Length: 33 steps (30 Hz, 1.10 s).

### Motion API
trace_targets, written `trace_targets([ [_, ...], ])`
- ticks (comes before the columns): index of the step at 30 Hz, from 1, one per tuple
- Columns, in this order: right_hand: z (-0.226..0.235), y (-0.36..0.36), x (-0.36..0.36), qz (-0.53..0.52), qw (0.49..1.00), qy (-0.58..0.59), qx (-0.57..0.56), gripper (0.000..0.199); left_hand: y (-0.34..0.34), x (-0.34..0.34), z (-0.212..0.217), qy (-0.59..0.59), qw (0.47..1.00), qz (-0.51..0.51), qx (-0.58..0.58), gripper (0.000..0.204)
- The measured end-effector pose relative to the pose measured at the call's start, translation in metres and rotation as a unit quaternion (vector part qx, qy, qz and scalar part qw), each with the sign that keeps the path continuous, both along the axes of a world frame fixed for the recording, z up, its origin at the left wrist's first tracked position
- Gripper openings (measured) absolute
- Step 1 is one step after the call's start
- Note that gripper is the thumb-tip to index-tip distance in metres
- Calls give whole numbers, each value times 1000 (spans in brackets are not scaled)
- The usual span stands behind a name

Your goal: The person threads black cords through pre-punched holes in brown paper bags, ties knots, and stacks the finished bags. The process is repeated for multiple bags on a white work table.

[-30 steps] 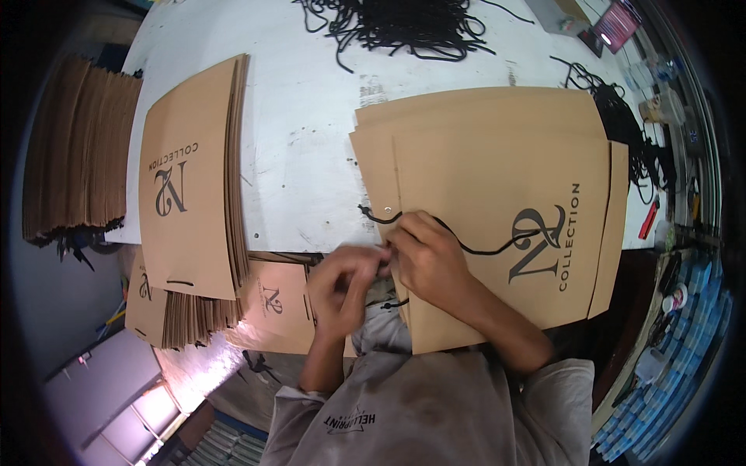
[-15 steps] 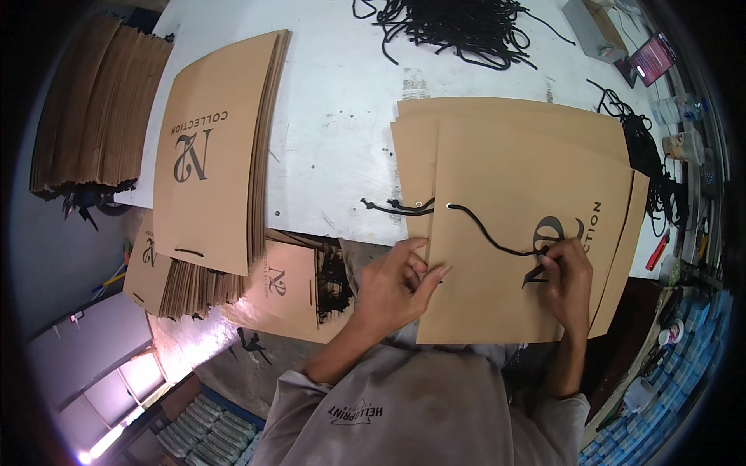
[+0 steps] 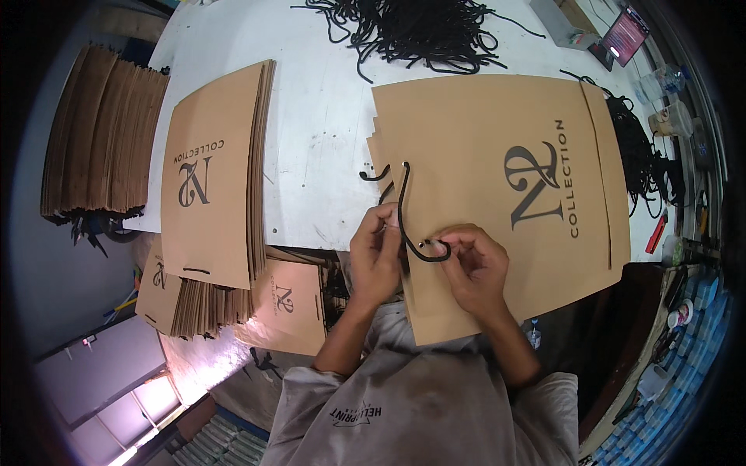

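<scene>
A flat brown paper bag (image 3: 466, 147) with dark printing lies in front of me, on top of other bags. Black cord (image 3: 402, 206) comes out of its upper eyelet and curves down along the bag's left edge. My right hand (image 3: 478, 268) pinches the cord near its end, close to the lower eyelet (image 3: 423, 244). With fingers partly behind the edge, my left hand (image 3: 375, 256) grips the bag's left side just beside that eyelet. Another short black cord end (image 3: 374, 174) sticks out from under the bag on the left.
Loose black cords (image 3: 423, 35) are heaped at the table's far side, with more cords (image 3: 633, 147) at the right. Stacked brown bags (image 3: 214, 147) stand on the left, and further bags (image 3: 101, 132) beyond. A red cutter (image 3: 657, 233) lies by the right edge.
My right hand has brought the cord end from the bag's middle left to the lower eyelet. The bag has shifted and turned slightly. My left hand has closed on its edge.
</scene>
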State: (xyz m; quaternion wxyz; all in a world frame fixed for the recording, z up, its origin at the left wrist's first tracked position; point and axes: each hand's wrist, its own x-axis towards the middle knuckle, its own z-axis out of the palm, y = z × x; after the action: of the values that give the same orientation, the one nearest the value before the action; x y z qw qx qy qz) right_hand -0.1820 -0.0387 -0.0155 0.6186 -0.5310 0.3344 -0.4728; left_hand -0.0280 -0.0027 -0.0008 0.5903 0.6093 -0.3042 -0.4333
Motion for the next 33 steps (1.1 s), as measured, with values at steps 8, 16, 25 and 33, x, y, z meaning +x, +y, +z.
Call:
trace_targets([
  [8, -8, 4, 0, -2, 994, 93, -59, 15, 18, 25, -7, 130, 979, -153, 20, 55],
  [16, -2, -3, -2, 11, 975, 160, -155, 21, 18, 27, -13, 128, 975, -178, 21, 67],
  [25, -5, -8, -3, 29, 984, 135, -117, 21, 21, 23, -16, 37, 990, -137, 16, 63],
  [33, 13, 6, 9, -28, 960, 184, -210, 26, 55, 64, 11, -39, 998, -8, -50, 35],
])
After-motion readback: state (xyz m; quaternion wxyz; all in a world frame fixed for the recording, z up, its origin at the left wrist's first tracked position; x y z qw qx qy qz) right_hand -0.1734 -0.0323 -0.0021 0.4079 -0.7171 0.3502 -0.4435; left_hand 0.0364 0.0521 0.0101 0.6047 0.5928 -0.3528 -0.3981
